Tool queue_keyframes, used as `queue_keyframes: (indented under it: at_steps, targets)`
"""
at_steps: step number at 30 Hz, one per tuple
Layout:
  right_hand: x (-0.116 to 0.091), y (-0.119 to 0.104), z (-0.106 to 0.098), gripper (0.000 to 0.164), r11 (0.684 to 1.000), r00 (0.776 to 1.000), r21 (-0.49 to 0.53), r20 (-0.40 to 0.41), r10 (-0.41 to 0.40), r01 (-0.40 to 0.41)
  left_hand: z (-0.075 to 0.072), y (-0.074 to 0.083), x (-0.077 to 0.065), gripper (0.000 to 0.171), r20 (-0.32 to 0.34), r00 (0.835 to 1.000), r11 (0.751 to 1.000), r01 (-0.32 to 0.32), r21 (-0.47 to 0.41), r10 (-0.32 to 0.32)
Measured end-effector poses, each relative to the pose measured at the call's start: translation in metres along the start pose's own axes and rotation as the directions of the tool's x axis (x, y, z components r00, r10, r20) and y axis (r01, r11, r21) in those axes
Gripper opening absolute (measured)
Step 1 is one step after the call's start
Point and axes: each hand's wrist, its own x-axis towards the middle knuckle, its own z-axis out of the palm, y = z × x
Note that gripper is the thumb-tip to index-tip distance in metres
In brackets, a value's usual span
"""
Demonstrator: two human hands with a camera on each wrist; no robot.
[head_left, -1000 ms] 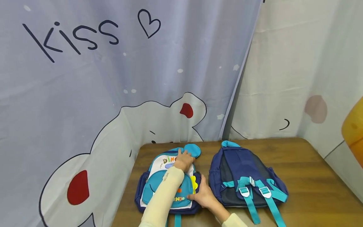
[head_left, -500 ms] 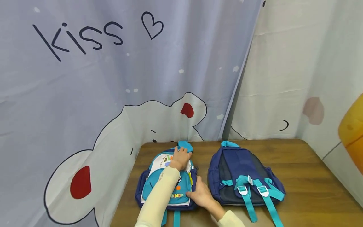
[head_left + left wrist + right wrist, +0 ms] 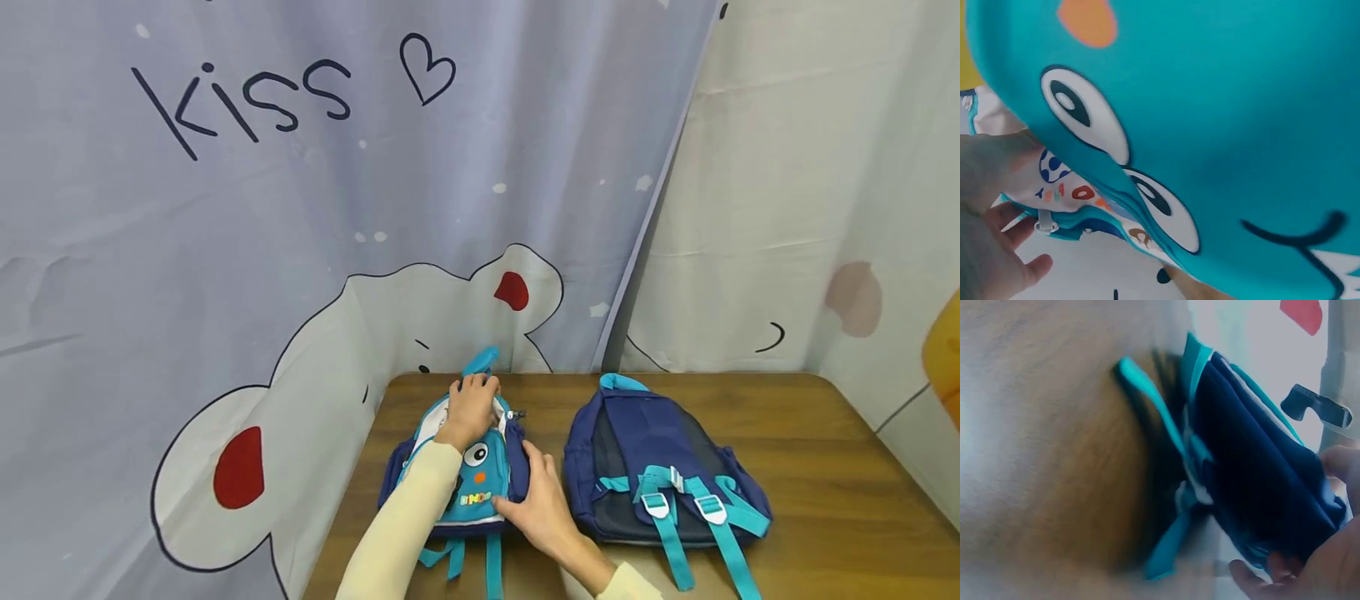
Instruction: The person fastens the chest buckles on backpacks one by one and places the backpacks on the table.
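A small children's backpack (image 3: 491, 475), navy and teal with a cartoon dinosaur face on its front pocket, is turned at an angle at the table's left. My left hand (image 3: 470, 410) grips its top, fingers over the upper edge. Against its right side my right hand (image 3: 542, 508) holds on, thumb at the front and fingers along the side. In the left wrist view the teal pocket (image 3: 1241, 125) hides part of the bag, and the left fingers curl at the zipper edge. Teal straps (image 3: 1150, 394) trail from its base in the right wrist view.
Another navy backpack (image 3: 652, 467) lies back side up to the right, its teal straps and white buckles on top. Both bags are on a wooden table (image 3: 810, 467). Behind stands a printed curtain (image 3: 225, 275), close to the table's back and left edges.
The held backpack has swung round, its left side turning away and its front narrowing in view. The teal flap at its top now stands up. Both hands keep their hold; the other backpack stays put.
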Motion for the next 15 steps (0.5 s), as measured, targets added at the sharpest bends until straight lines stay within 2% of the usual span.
queue_keyframes:
  at_steps: [3,7,11,15]
  targets:
    - [0.002,-0.011,-0.006,0.092,0.998,0.997,0.01,-0.048,-0.061,0.062,-0.01,-0.002,0.0,0.034,-0.04,0.998,0.994,0.034,-0.105,-0.039]
    - [0.005,-0.024,-0.014,0.086,0.989,0.984,0.013,-0.107,-0.143,0.145,-0.019,-0.004,0.001,0.035,-0.114,0.99,0.972,0.055,-0.228,-0.083]
    - [0.007,-0.032,-0.019,0.082,0.977,0.967,0.006,-0.14,-0.212,0.215,-0.024,-0.007,0.001,0.035,-0.167,0.979,0.955,0.069,-0.288,-0.121]
    - [0.006,-0.037,-0.021,0.081,0.964,0.952,-0.003,-0.16,-0.262,0.265,-0.026,-0.008,-0.003,0.036,-0.204,0.97,0.941,0.059,-0.332,-0.133]
